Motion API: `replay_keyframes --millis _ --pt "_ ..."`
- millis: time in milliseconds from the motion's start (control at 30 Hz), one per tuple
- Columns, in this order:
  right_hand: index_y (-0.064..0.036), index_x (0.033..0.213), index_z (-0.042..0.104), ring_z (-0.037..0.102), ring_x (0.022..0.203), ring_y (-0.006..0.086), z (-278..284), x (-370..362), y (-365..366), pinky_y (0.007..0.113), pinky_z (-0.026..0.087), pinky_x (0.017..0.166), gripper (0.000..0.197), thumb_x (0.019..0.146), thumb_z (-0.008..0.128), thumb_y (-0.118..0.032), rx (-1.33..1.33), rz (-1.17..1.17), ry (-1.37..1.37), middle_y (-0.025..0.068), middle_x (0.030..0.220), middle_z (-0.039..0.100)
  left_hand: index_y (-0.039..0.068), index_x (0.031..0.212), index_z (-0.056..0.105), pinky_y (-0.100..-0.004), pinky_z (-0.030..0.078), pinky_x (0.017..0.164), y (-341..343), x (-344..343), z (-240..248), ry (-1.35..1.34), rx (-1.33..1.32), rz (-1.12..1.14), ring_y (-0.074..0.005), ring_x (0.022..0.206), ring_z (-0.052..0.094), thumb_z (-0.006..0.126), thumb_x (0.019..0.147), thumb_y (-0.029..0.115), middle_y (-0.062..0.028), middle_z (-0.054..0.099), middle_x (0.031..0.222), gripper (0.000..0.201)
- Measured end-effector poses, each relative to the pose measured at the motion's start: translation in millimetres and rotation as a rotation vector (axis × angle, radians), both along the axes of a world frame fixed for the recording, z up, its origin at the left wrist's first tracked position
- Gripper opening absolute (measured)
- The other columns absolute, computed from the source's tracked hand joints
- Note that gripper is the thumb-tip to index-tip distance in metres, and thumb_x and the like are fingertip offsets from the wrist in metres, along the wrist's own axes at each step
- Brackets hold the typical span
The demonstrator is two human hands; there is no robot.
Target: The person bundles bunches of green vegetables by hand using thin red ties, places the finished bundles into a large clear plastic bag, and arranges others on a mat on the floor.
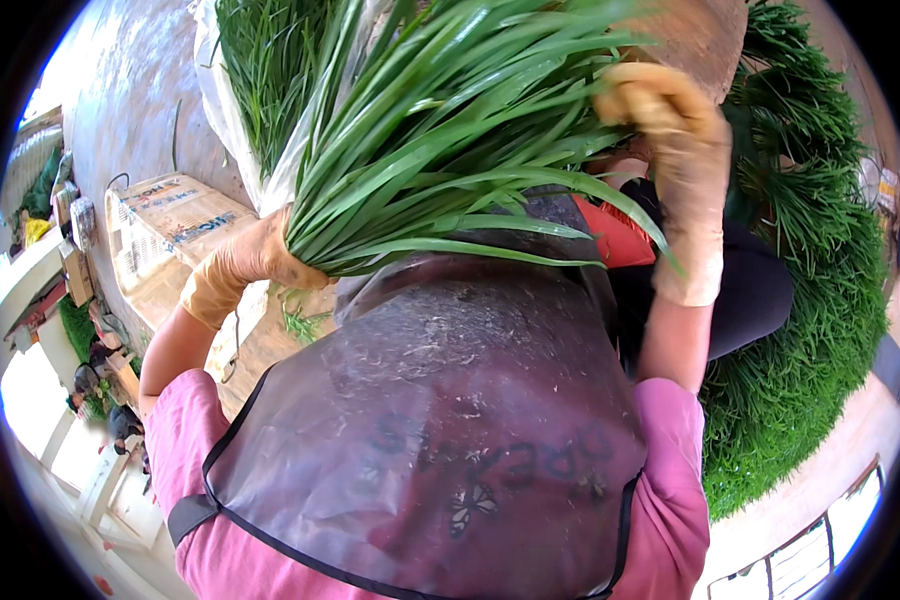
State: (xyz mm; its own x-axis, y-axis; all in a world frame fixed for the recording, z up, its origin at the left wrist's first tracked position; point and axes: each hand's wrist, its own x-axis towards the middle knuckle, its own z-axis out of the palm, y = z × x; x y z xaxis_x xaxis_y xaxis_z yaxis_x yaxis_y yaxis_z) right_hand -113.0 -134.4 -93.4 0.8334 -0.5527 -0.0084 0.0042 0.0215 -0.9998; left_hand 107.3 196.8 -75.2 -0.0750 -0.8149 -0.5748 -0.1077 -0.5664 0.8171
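In my left hand, gloved in tan rubber, is the base of a thick bunch of garlic chives. Its long flat green leaves fan up and to the right across my lap. My right hand, in a matching glove, is raised beside the leaf tips. Its fingers look curled but are smeared by motion, and whether they hold a leaf is unclear. A dark translucent apron covers my front, with wet specks and bits on it. Behind the bunch, more green leaves lie against white plastic sheeting.
A large heap of green leaves curves along my right side. Left of my arm stands a pale basket with printed cardboard on it. Something red shows by my knee. Farther left are boxes and distant people.
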Motion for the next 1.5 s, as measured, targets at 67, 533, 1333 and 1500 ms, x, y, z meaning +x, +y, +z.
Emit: replay_keyframes --millis 67,533,1333,1500 --pt "-0.0041 0.106 0.07 0.064 0.089 0.0177 -8 -2 -4 0.03 0.051 0.078 0.021 0.088 0.068 -0.014 -0.726 -0.032 0.264 0.0064 0.097 0.066 0.003 0.107 0.067 -0.0293 0.05 0.079 -3 -1 9 0.033 0.141 0.061 -0.0127 0.084 0.059 0.083 0.064 0.005 -0.0037 0.068 0.093 0.046" --pt "-0.0123 0.09 0.073 0.055 0.095 0.0239 48 48 43 0.04 0.043 0.084 0.035 0.076 0.073 -0.045 -1.16 0.309 0.099 0.003 0.093 0.06 0.004 0.103 0.067 -0.0307 0.049 0.076 -8 -9 20 -0.087 0.159 0.081 -0.015 0.08 0.059 0.081 0.063 0.008 -0.0035 0.068 0.09 0.043" --pt "-0.0044 0.101 0.069 0.066 0.09 0.0251 5 -35 -68 0.034 0.049 0.082 0.026 0.087 0.069 -0.026 -0.977 -0.356 0.298 0.01 0.096 0.067 0.03 0.155 0.025 -0.0391 0.047 0.069 -45 38 132 -1.988 -0.177 -0.581 -0.0272 0.07 0.056 0.06 0.077 0.003 -0.0103 0.054 0.08 0.089" --pt "-0.0022 0.105 0.068 0.06 0.084 0.0178 55 -38 -47 0.028 0.047 0.08 0.023 0.087 0.07 -0.017 -0.461 -0.145 0.038 0.0082 0.096 0.065 0.03 0.151 0.034 -0.0398 0.047 0.075 -56 50 157 -2.066 -0.198 -0.5 -0.0274 0.081 0.057 0.067 0.071 0.005 -0.0101 0.055 0.095 0.091"
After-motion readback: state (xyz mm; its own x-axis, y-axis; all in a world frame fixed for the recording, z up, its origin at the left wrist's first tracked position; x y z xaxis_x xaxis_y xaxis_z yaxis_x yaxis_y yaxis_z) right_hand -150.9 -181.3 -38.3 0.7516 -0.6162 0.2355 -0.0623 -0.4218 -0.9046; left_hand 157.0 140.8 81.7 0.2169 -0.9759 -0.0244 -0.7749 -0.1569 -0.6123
